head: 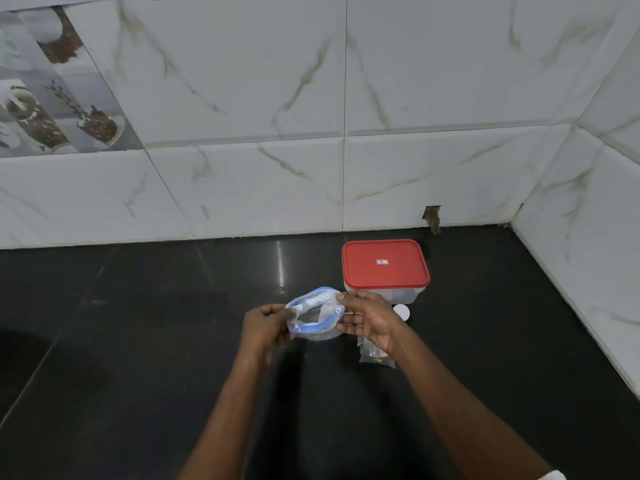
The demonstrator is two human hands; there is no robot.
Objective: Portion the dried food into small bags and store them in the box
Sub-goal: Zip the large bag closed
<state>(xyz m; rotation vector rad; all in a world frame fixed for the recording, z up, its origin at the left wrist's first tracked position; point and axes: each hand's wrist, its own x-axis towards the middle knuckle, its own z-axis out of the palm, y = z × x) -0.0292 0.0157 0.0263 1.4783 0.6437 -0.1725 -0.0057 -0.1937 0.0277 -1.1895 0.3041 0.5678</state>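
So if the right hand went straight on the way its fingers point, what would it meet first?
The right hand points leftward and pinches the small bag, so the bag itself comes first; the left hand, gripping its far side, likely lies next.

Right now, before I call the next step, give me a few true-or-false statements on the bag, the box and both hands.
1. The left hand and right hand pinch the zip bag at its blue-edged mouth. True.
2. The red lid is off the box. False: it sits on the box.
3. The box stands on the black counter near the tiled wall. True.
4. The zip bag is full of dried food. False: it looks empty.
5. Another clear bag lies on the counter under the right hand. True.
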